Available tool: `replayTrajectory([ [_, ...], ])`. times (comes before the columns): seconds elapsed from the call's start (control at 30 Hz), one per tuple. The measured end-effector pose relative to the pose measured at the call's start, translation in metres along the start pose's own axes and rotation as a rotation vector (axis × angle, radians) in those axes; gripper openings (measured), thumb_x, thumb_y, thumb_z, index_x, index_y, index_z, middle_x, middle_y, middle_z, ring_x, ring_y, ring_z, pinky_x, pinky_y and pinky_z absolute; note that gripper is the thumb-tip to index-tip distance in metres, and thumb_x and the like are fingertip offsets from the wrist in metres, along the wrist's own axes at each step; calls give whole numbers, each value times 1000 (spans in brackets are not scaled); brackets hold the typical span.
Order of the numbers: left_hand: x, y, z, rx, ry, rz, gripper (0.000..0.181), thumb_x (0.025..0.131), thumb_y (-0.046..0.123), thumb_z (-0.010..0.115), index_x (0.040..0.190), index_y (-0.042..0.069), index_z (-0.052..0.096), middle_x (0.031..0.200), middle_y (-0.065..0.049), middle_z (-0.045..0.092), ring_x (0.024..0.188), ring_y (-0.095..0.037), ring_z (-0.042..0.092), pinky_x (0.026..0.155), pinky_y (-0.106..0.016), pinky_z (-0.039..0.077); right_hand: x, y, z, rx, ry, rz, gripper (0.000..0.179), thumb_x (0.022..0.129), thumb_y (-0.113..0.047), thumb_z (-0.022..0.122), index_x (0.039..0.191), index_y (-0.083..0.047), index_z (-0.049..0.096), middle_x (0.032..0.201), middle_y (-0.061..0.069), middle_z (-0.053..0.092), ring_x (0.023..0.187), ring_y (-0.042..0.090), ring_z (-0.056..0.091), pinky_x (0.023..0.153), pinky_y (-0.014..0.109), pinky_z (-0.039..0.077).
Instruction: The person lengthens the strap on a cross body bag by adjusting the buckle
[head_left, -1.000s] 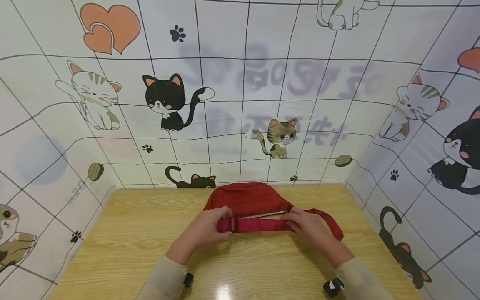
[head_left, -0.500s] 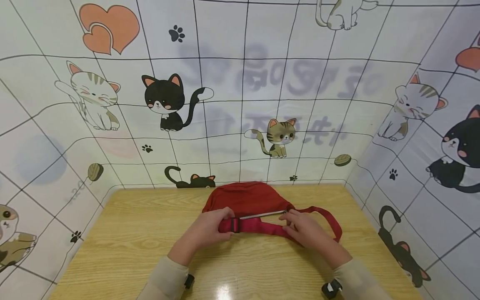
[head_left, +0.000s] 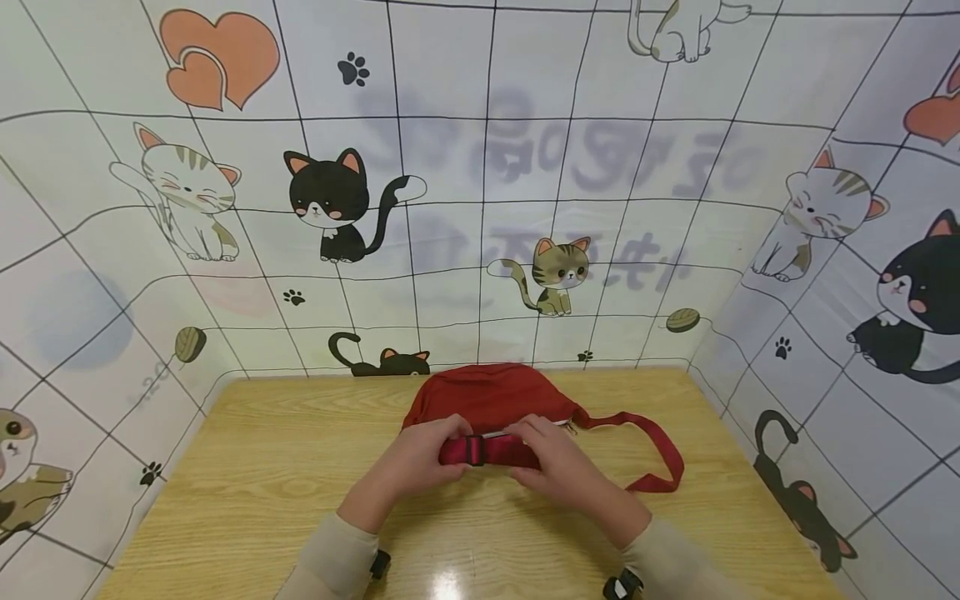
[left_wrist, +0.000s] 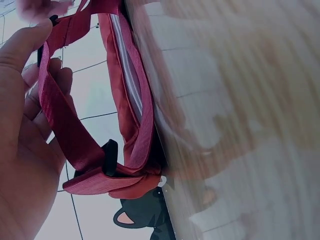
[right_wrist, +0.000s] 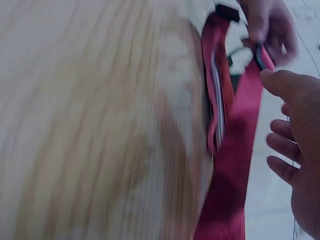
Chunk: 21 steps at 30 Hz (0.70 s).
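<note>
A red waist bag (head_left: 495, 396) lies at the back of the table with its zipper side toward me. My left hand (head_left: 416, 458) grips the bag's strap (head_left: 510, 452) beside a black slider buckle (head_left: 475, 451); the left wrist view shows the thumb (left_wrist: 22, 45) on one side and fingers behind. Just right of the buckle, my right hand (head_left: 562, 467) pinches the strap with its thumb in front. In the right wrist view the thumb tip (right_wrist: 272, 77) is right at the strap edge, while other fingers stay loosely curled beside it. Another black buckle (left_wrist: 110, 157) sits lower along the strap.
A loose loop of strap (head_left: 675, 458) curves over the wooden table (head_left: 300, 467) at right. Cat-print cloth walls (head_left: 450, 208) stand behind and on both sides. The bag's zipper (left_wrist: 127, 65) shows pale in the left wrist view.
My right hand has slid left along the strap, from near the zipper's right end to beside the buckle. The loose strap now lies further out at right. My left hand has barely moved.
</note>
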<state>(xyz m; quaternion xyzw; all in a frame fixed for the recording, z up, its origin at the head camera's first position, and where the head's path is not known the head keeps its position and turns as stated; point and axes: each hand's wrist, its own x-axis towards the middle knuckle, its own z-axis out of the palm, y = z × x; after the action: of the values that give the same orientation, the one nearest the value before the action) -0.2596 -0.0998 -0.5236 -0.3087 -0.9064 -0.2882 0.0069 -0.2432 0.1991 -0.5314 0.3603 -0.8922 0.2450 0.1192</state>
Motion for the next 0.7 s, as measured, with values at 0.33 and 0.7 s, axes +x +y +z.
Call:
replayTrajectory([
  [0.33,-2,0,1,-83,-1,-11,46,93,26,93,130,27,65,112,10,72,98,-9,66,86,-33,59,33,-24,30,-45,74,-63,56,88,-33,97,134,-16,69,122,-6,71,114,15,65,94,40,55],
  [0.7,-3,-6,1,-146,-20,-30,40,98,27,88,129,26,62,102,12,67,89,-9,64,79,-31,56,32,-20,28,-93,107,-109,53,86,-27,97,130,-13,71,121,-3,67,112,15,64,96,38,57],
])
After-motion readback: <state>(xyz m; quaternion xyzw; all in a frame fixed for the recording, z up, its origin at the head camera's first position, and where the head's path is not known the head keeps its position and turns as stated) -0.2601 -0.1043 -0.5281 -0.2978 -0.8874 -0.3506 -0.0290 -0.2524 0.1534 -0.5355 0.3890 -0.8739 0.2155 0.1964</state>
